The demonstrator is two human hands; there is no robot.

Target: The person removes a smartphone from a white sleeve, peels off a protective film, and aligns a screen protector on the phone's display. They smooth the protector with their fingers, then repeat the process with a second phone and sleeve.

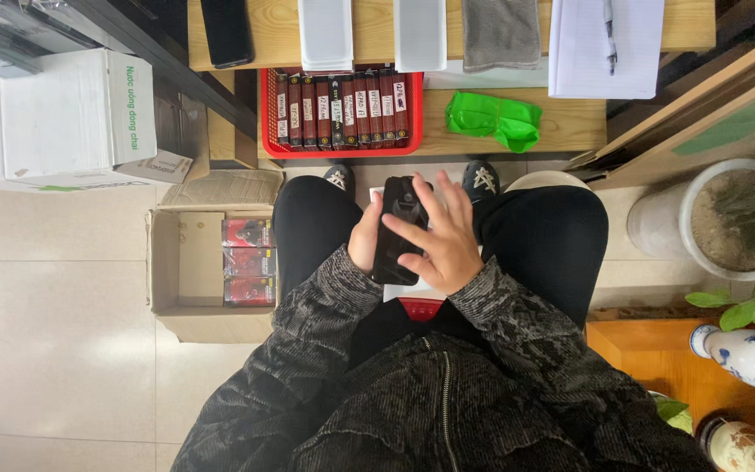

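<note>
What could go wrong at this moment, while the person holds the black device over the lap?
1. The black device is held above the knees between the left hand and the right hand. The right fingers are spread, not wrapped, so it might slip to the tiled floor.
2. The open cardboard box with red packs sits right beside the left leg; a knee could knock it.
</note>
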